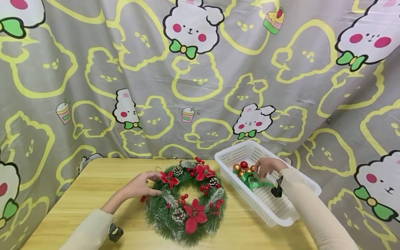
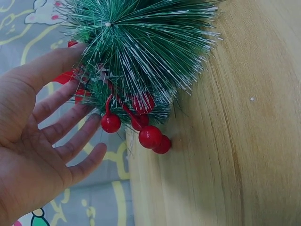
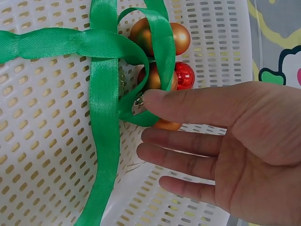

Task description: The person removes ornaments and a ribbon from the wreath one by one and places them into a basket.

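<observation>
A green wreath [image 1: 215,208] with red poinsettias, pinecones, red berries and frosted sprigs lies on the table. My left hand [image 1: 142,185] is at its left side, fingers spread and thumb apart, the fingertips against the greenery; red berries [image 2: 150,136] hang beside them in the left wrist view. My right hand [image 1: 268,166] reaches into a white basket [image 1: 265,211]. Its thumb tip is at the metal cap of a gold ball ornament [image 3: 160,77], the other visible fingers extended below. A green ribbon [image 3: 104,103] loops across the ornaments. The right index finger is hidden.
More gold ball ornaments [image 1: 237,167] and a red ball ornament [image 1: 244,164] sit at the basket's far end. The wooden table [image 1: 125,222] carries the wreath and basket. Behind it hangs a grey cartoon-print curtain [image 1: 200,86].
</observation>
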Demonstrator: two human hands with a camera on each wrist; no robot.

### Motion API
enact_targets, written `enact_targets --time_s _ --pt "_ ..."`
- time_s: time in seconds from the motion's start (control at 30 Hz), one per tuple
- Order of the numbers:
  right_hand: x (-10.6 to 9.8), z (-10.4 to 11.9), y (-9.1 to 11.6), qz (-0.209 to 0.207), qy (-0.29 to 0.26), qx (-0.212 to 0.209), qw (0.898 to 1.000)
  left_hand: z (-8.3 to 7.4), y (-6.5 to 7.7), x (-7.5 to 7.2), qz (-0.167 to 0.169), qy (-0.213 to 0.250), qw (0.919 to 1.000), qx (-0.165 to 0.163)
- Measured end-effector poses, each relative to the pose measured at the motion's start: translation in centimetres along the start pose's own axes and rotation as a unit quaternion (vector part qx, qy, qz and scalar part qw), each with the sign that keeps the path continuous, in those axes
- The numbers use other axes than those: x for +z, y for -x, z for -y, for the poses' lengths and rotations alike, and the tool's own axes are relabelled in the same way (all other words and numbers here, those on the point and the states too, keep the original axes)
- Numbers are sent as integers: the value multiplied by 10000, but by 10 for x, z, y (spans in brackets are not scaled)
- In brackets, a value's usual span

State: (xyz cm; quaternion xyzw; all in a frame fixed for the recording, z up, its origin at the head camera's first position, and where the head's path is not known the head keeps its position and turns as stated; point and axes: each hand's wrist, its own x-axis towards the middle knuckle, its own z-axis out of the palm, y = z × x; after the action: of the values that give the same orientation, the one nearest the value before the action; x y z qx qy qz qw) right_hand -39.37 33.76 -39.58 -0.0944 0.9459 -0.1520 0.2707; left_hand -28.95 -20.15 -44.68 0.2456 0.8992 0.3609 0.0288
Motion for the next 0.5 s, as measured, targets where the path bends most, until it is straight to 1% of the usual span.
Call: enact_targets --time_s 0.27,0.4,0.5 --pt "-2 0 3 121 -59 78 9999 4 -1 1 22 23 10000 -27" --pt "-3 2 6 119 -19 -68 9999 6 -1 2 26 -14 10000 20" --pt "-8 6 7 152 0 -209 9997 5 -3 -2 -64 -78 9998 172"
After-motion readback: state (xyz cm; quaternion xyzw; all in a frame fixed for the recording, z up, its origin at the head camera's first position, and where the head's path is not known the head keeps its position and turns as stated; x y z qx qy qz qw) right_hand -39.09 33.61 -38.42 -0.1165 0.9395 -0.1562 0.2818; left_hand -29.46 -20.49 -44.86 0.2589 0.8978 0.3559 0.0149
